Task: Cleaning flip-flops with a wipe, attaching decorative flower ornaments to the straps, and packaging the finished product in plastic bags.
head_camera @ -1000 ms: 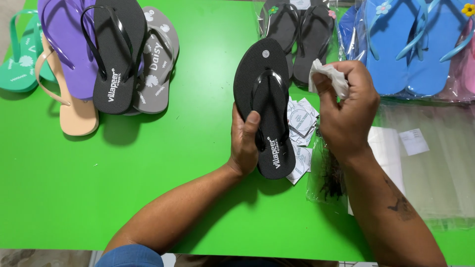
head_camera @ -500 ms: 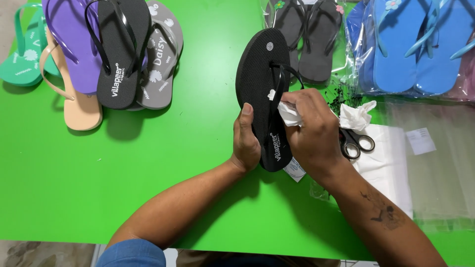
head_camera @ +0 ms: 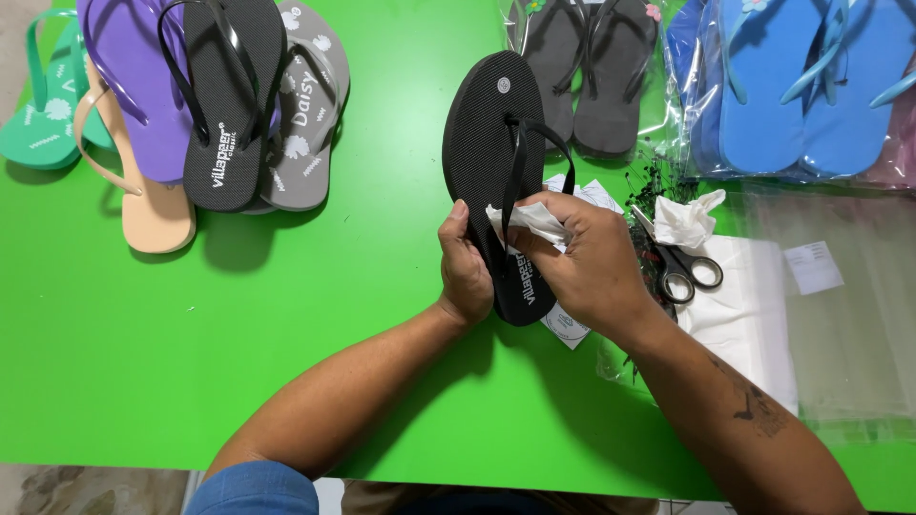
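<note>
- Left hand (head_camera: 465,272) closed around the heel end of a black flip-flop (head_camera: 496,172), thumb up along its left edge, fingers hidden behind the sole.
- Right hand (head_camera: 587,262) pinched shut on a crumpled white tissue (head_camera: 527,220), pressing it against the flip-flop's strap and footbed, about mid-sole.
- Flip-flop is lifted off the green table (head_camera: 286,362), toe end pointing away from the person, footbed facing the camera, thin black strap standing up from the toe post.
- Under and just right of the flip-flop: a few small white paper slips (head_camera: 565,324) lying flat on the table.
- Just right of the right hand: scissors (head_camera: 679,267) with black handles, lying on a white sheet (head_camera: 749,315); a second crumpled white wad (head_camera: 689,218) touches the blade end.
- Clear plastic bags (head_camera: 849,315) cover the right side of the table.
- Far edge, behind the flip-flop: a dark grey pair (head_camera: 587,67) in clear wrap; right of it, a blue pair (head_camera: 797,86), also bagged.
- Far left: loose stack of flip-flops – black one (head_camera: 224,105) on top of a purple one (head_camera: 129,86) and a grey patterned one (head_camera: 305,124), a peach one (head_camera: 153,215) beneath, a teal one (head_camera: 43,114) at the edge.
</note>
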